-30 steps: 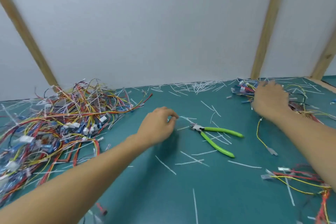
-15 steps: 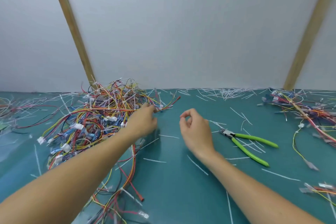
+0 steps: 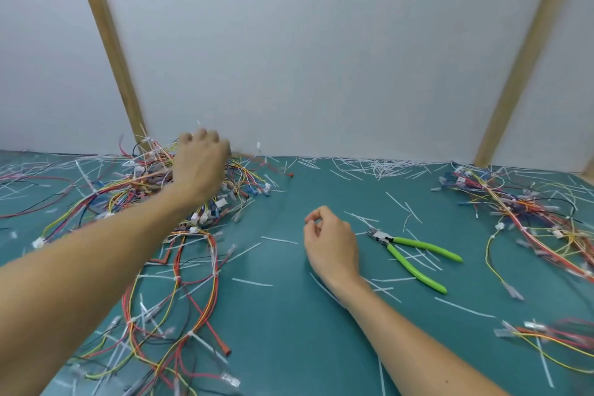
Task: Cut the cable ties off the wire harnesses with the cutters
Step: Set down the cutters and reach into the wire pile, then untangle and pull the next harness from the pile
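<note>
A tangled pile of coloured wire harnesses [image 3: 135, 193] with white cable ties lies at the left of the green mat. My left hand [image 3: 201, 167] is raised over the back of that pile, fingers curled into a bunch of its wires, which rise up toward the hand. My right hand [image 3: 331, 244] rests on the mat at the middle, fingers loosely curled, holding nothing. The green-handled cutters [image 3: 418, 259] lie on the mat just right of my right hand, jaws pointing toward it.
A second heap of harnesses [image 3: 520, 206] lies at the right, and a few more wires [image 3: 553, 337] sit at the lower right. Cut white tie pieces [image 3: 379, 167] litter the mat [image 3: 289, 331] along the white wall. Two slanted wooden posts [image 3: 109, 42] stand against the wall.
My left hand has gone from the mat's middle into the left pile and lifted up with wires. My right hand came back from the right heap to rest beside the cutters.
</note>
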A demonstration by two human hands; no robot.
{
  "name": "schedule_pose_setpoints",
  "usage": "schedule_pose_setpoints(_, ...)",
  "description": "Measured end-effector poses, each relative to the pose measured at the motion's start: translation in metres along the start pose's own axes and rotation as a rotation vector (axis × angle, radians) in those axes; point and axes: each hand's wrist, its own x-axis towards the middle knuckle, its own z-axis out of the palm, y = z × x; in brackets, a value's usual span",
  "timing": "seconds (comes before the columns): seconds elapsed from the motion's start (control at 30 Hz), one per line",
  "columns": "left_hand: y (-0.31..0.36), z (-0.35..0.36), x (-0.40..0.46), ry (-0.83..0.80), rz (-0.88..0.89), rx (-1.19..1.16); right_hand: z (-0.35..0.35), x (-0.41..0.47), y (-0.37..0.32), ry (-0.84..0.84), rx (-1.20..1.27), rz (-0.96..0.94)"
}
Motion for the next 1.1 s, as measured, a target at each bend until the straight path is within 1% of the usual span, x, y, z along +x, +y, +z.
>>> schedule_pose_setpoints(0.07, -0.02, -0.025, 0.02, 0.285, -0.215, -0.204, 0.0, 0.0, 0.0, 0.029, -0.003, -0.012)
schedule_pose_setpoints(0.1, -0.026, -0.037, 0.027, 0.387, -0.255, -0.265, 0.001, 0.0, 0.0, 0.053, -0.001, -0.021)
schedule_pose_setpoints(0.13, -0.026, -0.048, 0.029, 0.42, -0.206, -0.292, 0.003, -0.001, 0.0, 0.092, 0.01, -0.034)
schedule_pose_setpoints(0.17, -0.021, -0.058, 0.028, 0.356, -0.052, -0.306, 0.003, -0.002, -0.001, 0.15, 0.034, -0.052)
schedule_pose_setpoints(0.2, -0.01, -0.064, 0.024, 0.214, 0.168, -0.319, 0.003, -0.004, -0.002, 0.221, 0.067, -0.084)
schedule_pose_setpoints(0.23, 0.006, -0.066, 0.016, 0.028, 0.375, -0.294, 0.002, -0.006, -0.004, 0.293, 0.1, -0.144)
schedule_pose_setpoints(0.27, 0.022, -0.066, 0.005, -0.146, 0.539, -0.227, 0.002, -0.008, -0.005, 0.337, 0.117, -0.23)
schedule_pose_setpoints(0.3, 0.036, -0.065, -0.007, -0.261, 0.651, -0.16, 0.003, -0.009, -0.005, 0.341, 0.113, -0.314)
schedule_pose_setpoints(0.33, 0.045, -0.063, -0.017, -0.307, 0.706, -0.135, 0.004, -0.01, -0.005, 0.311, 0.101, -0.365)
schedule_pose_setpoints(0.37, 0.049, -0.061, -0.024, -0.297, 0.716, -0.187, 0.004, -0.009, -0.007, 0.252, 0.078, -0.368)
schedule_pose_setpoints(0.47, 0.043, -0.059, -0.039, -0.235, 0.591, -0.569, 0.005, 0.0, -0.015, 0.011, -0.076, -0.282)
schedule_pose_setpoints(0.5, 0.036, -0.06, -0.043, -0.191, 0.544, -0.663, 0.004, 0.004, -0.018, -0.063, -0.133, -0.274)
schedule_pose_setpoints(0.53, 0.027, -0.06, -0.047, -0.124, 0.494, -0.709, 0.004, 0.006, -0.023, -0.103, -0.167, -0.277)
schedule_pose_setpoints(0.6, 0.001, -0.063, -0.051, 0.01, 0.373, -0.725, 0.003, 0.008, -0.032, -0.106, -0.165, -0.301)
schedule_pose_setpoints(0.63, -0.015, -0.063, -0.052, 0.033, 0.3, -0.717, 0.002, 0.009, -0.037, -0.108, -0.147, -0.32)
schedule_pose_setpoints(0.67, -0.034, -0.061, -0.052, 0.008, 0.243, -0.68, 0.001, 0.009, -0.041, -0.116, -0.126, -0.341)
schedule_pose_setpoints(0.7, -0.051, -0.059, -0.053, -0.064, 0.222, -0.605, 0.001, 0.009, -0.043, -0.133, -0.114, -0.364)
schedule_pose_setpoints(0.77, -0.078, -0.052, -0.058, -0.232, 0.257, -0.403, -0.001, 0.009, -0.047, -0.177, -0.125, -0.411)
schedule_pose_setpoints(0.83, -0.095, -0.045, -0.063, -0.374, 0.255, -0.361, -0.002, 0.011, -0.048, -0.192, -0.142, -0.457)
schedule_pose_setpoints(0.9, -0.104, -0.041, -0.063, -0.486, 0.271, -0.348, -0.005, 0.015, -0.052, -0.121, -0.1, -0.424)
schedule_pose_setpoints(0.93, -0.105, -0.039, -0.062, -0.51, 0.289, -0.32, -0.006, 0.017, -0.054, -0.074, -0.055, -0.382)
schedule_pose_setpoints(1.0, -0.106, -0.034, -0.057, -0.438, 0.269, -0.295, -0.007, 0.019, -0.055, -0.034, 0.006, -0.309)
schedule_pose_setpoints(1.03, -0.106, -0.034, -0.052, -0.359, 0.207, -0.326, -0.006, 0.018, -0.057, -0.063, -0.008, -0.291)
schedule_pose_setpoints(1.07, -0.108, -0.037, -0.046, -0.241, 0.113, -0.368, -0.004, 0.016, -0.058, -0.121, -0.045, -0.285)
schedule_pose_setpoints(1.1, -0.109, -0.044, -0.037, -0.076, 0.006, -0.395, -0.001, 0.012, -0.062, -0.183, -0.083, -0.285)
